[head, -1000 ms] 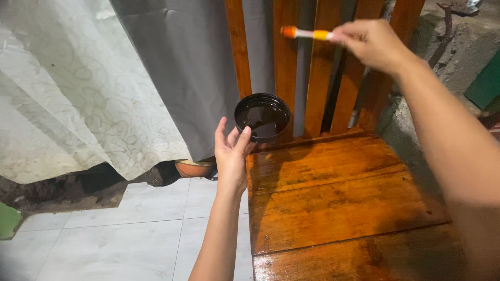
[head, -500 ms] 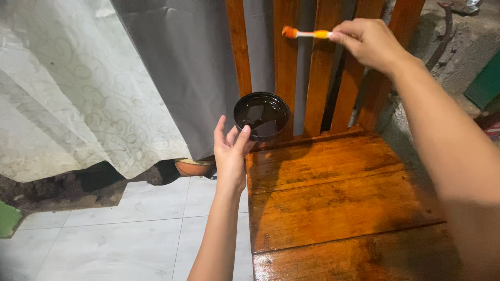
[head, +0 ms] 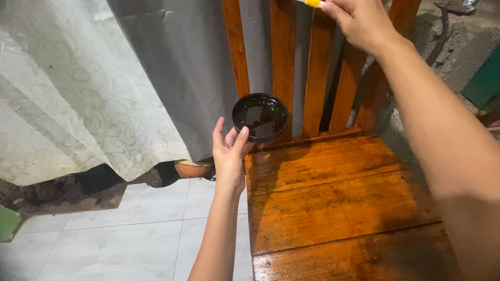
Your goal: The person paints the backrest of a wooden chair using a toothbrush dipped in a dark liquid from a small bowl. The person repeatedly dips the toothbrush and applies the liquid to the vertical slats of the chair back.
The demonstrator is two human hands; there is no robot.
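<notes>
My left hand (head: 229,156) holds a small round black container (head: 260,116) of dark liquid, level, beside the left edge of a wooden chair. My right hand (head: 359,21) is raised at the top of the picture and grips a thin brush with a yellow-orange handle (head: 314,3); its bristle end is cut off by the frame's edge. The hand is in front of the chair's back slats (head: 284,57). The chair's seat (head: 338,192) is glossy, wet-looking brown wood.
A grey curtain (head: 182,67) and a pale patterned curtain (head: 67,88) hang to the left of the chair. White floor tiles (head: 120,234) lie below. A rough concrete wall (head: 458,47) stands at the right, with a round orange object (head: 192,168) under the curtain.
My right hand has lifted the brush upward along the back slats, so most of the brush has left the picture. The left hand and container have stayed nearly still.
</notes>
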